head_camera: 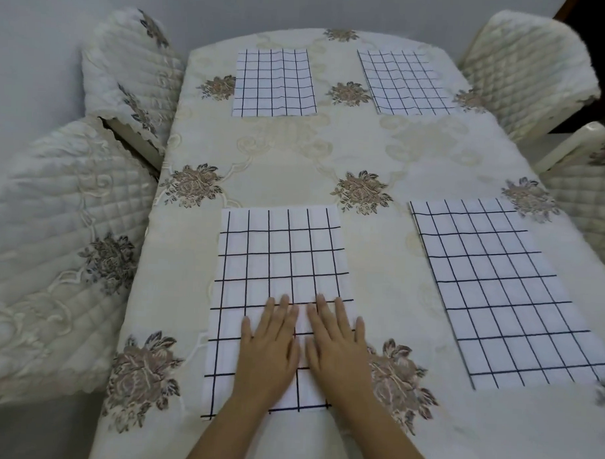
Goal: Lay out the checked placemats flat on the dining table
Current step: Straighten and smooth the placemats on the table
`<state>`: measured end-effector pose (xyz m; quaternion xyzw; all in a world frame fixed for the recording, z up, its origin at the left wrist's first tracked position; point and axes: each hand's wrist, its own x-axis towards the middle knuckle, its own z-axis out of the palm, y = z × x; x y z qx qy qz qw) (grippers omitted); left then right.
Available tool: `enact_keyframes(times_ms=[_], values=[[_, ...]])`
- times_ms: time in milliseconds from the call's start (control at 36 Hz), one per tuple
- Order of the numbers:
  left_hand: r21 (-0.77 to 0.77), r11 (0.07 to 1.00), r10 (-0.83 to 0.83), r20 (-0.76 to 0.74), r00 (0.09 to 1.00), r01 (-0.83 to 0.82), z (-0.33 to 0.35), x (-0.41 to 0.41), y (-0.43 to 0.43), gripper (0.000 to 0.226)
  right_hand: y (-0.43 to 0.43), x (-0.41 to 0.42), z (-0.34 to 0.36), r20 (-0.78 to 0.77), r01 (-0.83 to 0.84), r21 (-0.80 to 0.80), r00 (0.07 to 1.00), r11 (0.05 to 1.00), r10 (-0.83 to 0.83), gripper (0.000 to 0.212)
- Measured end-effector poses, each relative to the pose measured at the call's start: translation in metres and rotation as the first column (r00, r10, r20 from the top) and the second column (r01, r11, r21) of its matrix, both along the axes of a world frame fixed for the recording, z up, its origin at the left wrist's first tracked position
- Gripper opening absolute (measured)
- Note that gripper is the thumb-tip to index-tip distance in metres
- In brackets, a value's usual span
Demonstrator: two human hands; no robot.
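Four checked mats lie open on the table (382, 156), two toward the top of the frame and two toward the bottom. The upper-left mat (274, 83), upper-right mat (405, 82) and lower-right mat (504, 291) lie spread with nothing touching them. The upper-left one shows faint ripples in its lines, and the two on the right sit a little askew to the table edge, though the wide lens may account for that. The lower-centre mat (279, 256) is the one being worked on: the left hand (269, 345) and right hand (338, 347) rest side by side on its near half, palms down, fingers straight and slightly spread, pressing on the cloth rather than gripping it. No folded or stacked mat is in view, so the task looks almost finished. What seems left is smoothing this mat and perhaps squaring the others. Quilted chairs (60, 238) stand at both sides of the frame.
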<state>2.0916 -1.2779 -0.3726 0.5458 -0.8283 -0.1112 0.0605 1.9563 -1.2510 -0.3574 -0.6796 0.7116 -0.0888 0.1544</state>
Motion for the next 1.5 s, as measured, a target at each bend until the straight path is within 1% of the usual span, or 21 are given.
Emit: enact_keyframes(times_ms=[111, 167, 194, 278, 333, 361, 417, 528, 611, 667, 750, 778, 889, 972, 1028, 1111, 1167, 1222, 1278, 1361, 1500], values=[[-0.023, 0.999, 0.025, 0.017, 1.000, -0.025, 0.004, 0.016, -0.013, 0.051, -0.001, -0.026, 0.007, 0.009, 0.080, 0.045, 0.997, 0.996, -0.080, 0.054], [0.000, 0.999, 0.039, 0.018, 0.999, -0.039, 0.005, 0.021, -0.018, 0.051, -0.001, -0.033, 0.012, 0.030, 0.077, 0.073, 0.996, 0.994, -0.079, 0.063], [0.011, 0.999, 0.044, 0.024, 0.999, -0.044, 0.006, 0.022, -0.019, 0.051, -0.002, -0.035, 0.015, 0.080, 0.072, 0.100, 0.994, 0.992, -0.080, 0.065], [0.005, 0.997, 0.072, 0.049, 0.996, -0.072, 0.015, 0.017, -0.014, 0.053, -0.006, -0.039, 0.031, 0.281, 0.109, 0.222, 0.945, 0.969, -0.171, 0.059], [0.003, 0.997, 0.080, 0.050, 0.996, -0.080, 0.025, 0.006, -0.003, 0.061, -0.008, -0.043, 0.038, 0.392, 0.151, 0.199, 0.893, 0.968, -0.220, 0.060], [0.002, 0.997, 0.074, 0.055, 0.996, -0.074, 0.030, 0.000, 0.005, 0.065, -0.007, -0.046, 0.041, 0.412, 0.159, 0.179, 0.884, 0.971, -0.221, 0.061], [0.002, 0.999, 0.044, 0.081, 0.996, -0.045, 0.035, -0.015, 0.024, 0.069, 0.001, -0.055, 0.043, 0.390, 0.139, 0.151, 0.902, 0.979, -0.188, 0.062], [0.022, 0.999, -0.030, 0.139, 0.990, 0.027, 0.036, -0.044, 0.063, 0.074, 0.030, -0.082, 0.046, 0.254, 0.053, 0.056, 0.965, 0.997, -0.066, 0.060], [0.075, 0.997, -0.038, 0.153, 0.987, 0.027, 0.038, -0.064, 0.086, 0.076, 0.056, -0.112, 0.049, 0.196, 0.071, -0.002, 0.978, 0.998, -0.069, 0.057], [0.067, 0.997, -0.044, 0.151, 0.988, 0.035, 0.040, -0.076, 0.097, 0.075, 0.069, -0.135, 0.047, 0.139, 0.100, -0.018, 0.986, 0.995, -0.097, 0.058], [0.046, 0.996, -0.086, 0.133, 0.987, 0.080, 0.045, -0.097, 0.110, 0.083, 0.086, -0.168, 0.050, 0.056, 0.104, 0.058, 0.993, 0.993, -0.107, 0.061], [0.031, 0.996, -0.092, 0.118, 0.989, 0.089, 0.047, -0.105, 0.114, 0.083, 0.092, -0.180, 0.050, 0.056, 0.111, 0.065, 0.992, 0.992, -0.114, 0.061], [-0.002, 0.991, -0.133, 0.075, 0.988, 0.134, 0.051, -0.136, 0.127, 0.074, 0.108, -0.218, 0.049, 0.082, 0.174, 0.074, 0.980, 0.982, -0.180, 0.063], [0.026, 0.987, -0.162, 0.106, 0.981, 0.160, 0.051, -0.165, 0.134, 0.080, 0.117, -0.245, 0.047, 0.057, 0.204, 0.089, 0.976, 0.975, -0.209, 0.065], [0.040, 0.989, -0.148, 0.113, 0.983, 0.144, 0.051, -0.186, 0.139, 0.071, 0.122, -0.263, 0.046, 0.021, 0.220, 0.110, 0.975, 0.969, -0.223, 0.067], [0.149, 0.982, -0.130, 0.085, 0.988, 0.116, 0.058, -0.213, 0.143, 0.062, 0.127, -0.289, 0.045, -0.033, 0.249, 0.143, 0.969, 0.958, -0.247, 0.071], [0.198, 0.973, -0.118, -0.007, 0.993, 0.118, 0.060, -0.230, 0.144, 0.062, 0.130, -0.306, 0.044, -0.063, 0.281, 0.160, 0.960, 0.946, -0.274, 0.073], [0.286, 0.951, -0.122, 0.011, 0.992, 0.114, 0.063, -0.242, 0.144, 0.066, 0.133, -0.320, 0.044, -0.088, 0.312, 0.192, 0.950, 0.930, -0.300, 0.077], [0.316, 0.944, -0.116, 0.057, 0.992, 0.092, 0.062, -0.250, 0.143, 0.069, 0.133, -0.332, 0.044, -0.114, 0.338, 0.219, 0.941, 0.915, -0.320, 0.082], [0.379, 0.923, -0.111, 0.098, 0.989, 0.066, 0.058, -0.255, 0.138, 0.071, 0.134, -0.346, 0.043, -0.091, 0.379, 0.240, 0.925, 0.894, -0.368, 0.088], [0.391, 0.919, -0.112, 0.130, 0.985, 0.052, 0.054, -0.257, 0.139, 0.069, 0.139, -0.358, 0.038, -0.072, 0.382, 0.255, 0.923, 0.888, -0.377, 0.089]])
